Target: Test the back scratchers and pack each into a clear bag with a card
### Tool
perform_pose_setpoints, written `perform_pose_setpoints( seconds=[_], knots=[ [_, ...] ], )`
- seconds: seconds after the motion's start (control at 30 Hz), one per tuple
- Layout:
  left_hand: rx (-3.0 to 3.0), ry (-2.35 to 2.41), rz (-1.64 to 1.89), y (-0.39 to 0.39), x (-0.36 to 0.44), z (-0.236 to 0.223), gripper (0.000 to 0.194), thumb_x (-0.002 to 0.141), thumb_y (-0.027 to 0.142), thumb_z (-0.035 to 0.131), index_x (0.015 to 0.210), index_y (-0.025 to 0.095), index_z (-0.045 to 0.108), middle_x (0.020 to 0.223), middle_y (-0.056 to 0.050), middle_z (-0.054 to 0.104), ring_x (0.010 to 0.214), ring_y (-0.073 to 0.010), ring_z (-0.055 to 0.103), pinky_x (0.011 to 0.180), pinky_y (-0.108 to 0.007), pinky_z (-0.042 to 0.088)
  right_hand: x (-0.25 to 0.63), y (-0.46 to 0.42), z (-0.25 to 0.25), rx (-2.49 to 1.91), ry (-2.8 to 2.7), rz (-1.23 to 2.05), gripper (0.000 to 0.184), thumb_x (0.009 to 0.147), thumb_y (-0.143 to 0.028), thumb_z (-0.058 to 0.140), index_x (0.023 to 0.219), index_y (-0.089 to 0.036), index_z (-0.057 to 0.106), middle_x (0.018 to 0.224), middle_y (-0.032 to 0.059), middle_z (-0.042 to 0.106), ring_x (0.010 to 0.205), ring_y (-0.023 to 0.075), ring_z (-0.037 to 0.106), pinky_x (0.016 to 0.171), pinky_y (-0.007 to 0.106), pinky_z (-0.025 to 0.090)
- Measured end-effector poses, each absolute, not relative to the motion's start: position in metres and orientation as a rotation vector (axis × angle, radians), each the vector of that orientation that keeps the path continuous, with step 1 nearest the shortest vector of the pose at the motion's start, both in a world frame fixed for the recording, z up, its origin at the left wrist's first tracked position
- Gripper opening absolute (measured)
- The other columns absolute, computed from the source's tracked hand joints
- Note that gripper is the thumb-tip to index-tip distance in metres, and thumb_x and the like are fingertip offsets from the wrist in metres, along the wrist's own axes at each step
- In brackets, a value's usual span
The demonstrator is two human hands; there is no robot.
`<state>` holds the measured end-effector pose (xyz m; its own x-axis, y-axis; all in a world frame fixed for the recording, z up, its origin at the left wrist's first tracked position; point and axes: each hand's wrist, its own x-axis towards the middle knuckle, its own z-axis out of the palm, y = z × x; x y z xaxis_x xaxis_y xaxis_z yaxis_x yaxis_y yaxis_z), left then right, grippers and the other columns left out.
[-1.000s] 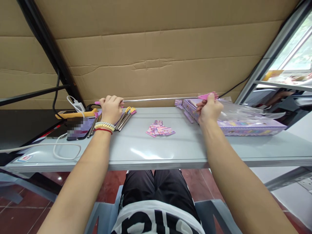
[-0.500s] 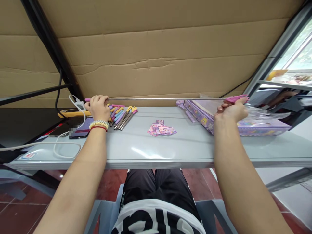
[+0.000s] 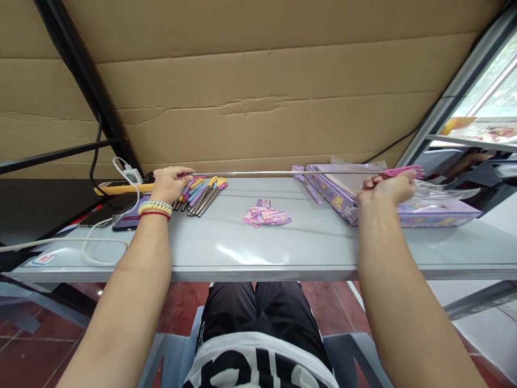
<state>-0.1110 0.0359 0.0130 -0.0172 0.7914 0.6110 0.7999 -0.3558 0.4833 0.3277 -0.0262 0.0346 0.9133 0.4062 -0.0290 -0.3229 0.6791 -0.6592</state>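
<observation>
A telescopic back scratcher point(image 3: 258, 173) stretches level above the far side of the table, its thin metal rod drawn out long. My left hand point(image 3: 167, 183) is closed on its handle end at the left. At the other end my right hand point(image 3: 388, 188) grips it near the pink hand-shaped head point(image 3: 404, 172), which sticks out past the fingers. Close to my left hand lies a bunch of shortened back scratchers point(image 3: 204, 195) with coloured handles and metal tubes. Between my hands, small printed pink cards point(image 3: 267, 213) lie in a loose pile.
Purple patterned boxes point(image 3: 438, 213) with clear plastic wrap lie at the right, partly behind my right hand. At the left are a phone point(image 3: 131, 214), a white charger point(image 3: 132, 173) and a looping cable. A cardboard wall point(image 3: 283, 124) stands behind the grey table point(image 3: 315, 248).
The stretched back scratcher has come down a little. My left hand has changed its hold on the handle end, and my right hand has shifted slightly right.
</observation>
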Motion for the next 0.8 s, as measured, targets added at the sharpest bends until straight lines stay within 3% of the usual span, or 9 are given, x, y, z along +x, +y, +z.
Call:
perform_pose_setpoints(
  seconds=[0.3,0.5,0.8],
  knots=[
    [-2.554,-1.350,-0.992,0.017,-0.032,0.008,0.033,0.087,0.031,0.043,0.103,0.020,0.071,0.101,-0.007,0.072,0.093,-0.0215,0.064,0.081,-0.031,0.047,0.270,-0.013,0.026,-0.837,-0.547,0.458,0.031,0.099,-0.031,0.030,0.070,-0.021,0.040,0.045,-0.0077,0.046,0.030,0.0063,0.036,0.030,0.019,0.022],
    [-2.402,-1.338,-0.881,0.004,-0.012,0.006,0.034,0.093,0.034,0.038,0.100,0.022,0.069,0.085,-0.006,0.069,0.080,-0.0199,0.063,0.064,-0.029,0.040,0.249,-0.007,0.009,-0.892,-0.915,0.472,0.040,0.088,-0.052,0.049,0.064,-0.020,0.046,0.040,-0.0069,0.046,0.025,0.0063,0.034,0.027,0.019,0.023],
    [-2.331,-1.342,-0.875,0.002,-0.005,0.002,0.028,0.091,0.031,0.043,0.097,0.024,0.070,0.081,-0.006,0.068,0.076,-0.0199,0.062,0.059,-0.030,0.034,0.237,-0.015,-0.001,-0.911,-1.251,0.633,0.050,0.077,-0.064,0.056,0.058,-0.018,0.049,0.037,-0.0019,0.050,0.025,0.0064,0.035,0.028,0.020,0.023]
  ],
)
